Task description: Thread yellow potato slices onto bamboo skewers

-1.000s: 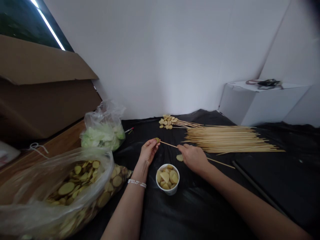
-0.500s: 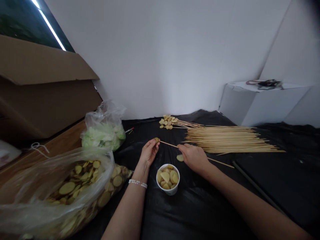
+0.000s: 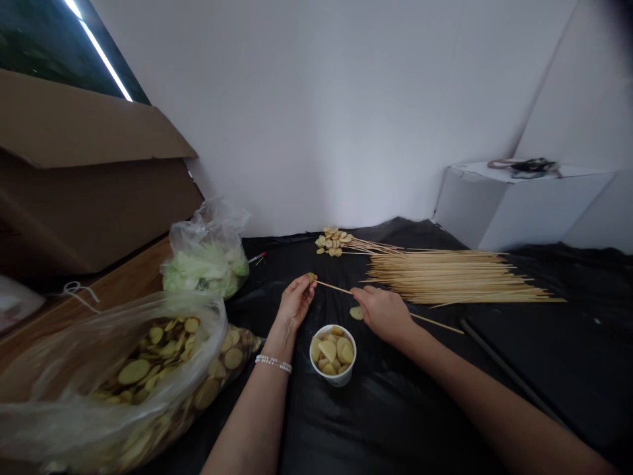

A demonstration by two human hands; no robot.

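Between the fingertips of my left hand (image 3: 297, 301) is a potato slice (image 3: 311, 277), at the tip of a wooden skewer (image 3: 334, 286). My right hand (image 3: 383, 311) grips that skewer farther along, and its rear end sticks out past the wrist. A loose potato slice (image 3: 356, 313) lies on the black sheet just under my right hand. Below and between my hands stands a white cup (image 3: 339, 380) full of potato pieces. Farther back, several skewers carry potato slices (image 3: 332, 241) at their left ends.
A wide pile of bare skewers (image 3: 445, 276) lies at the right. On the left are an open plastic bag of potato slices (image 3: 133, 371), a bag of pale green vegetable (image 3: 205, 264) and a cardboard box (image 3: 93, 211). A white box (image 3: 514, 204) stands back right; a pen (image 3: 256, 257) lies behind.
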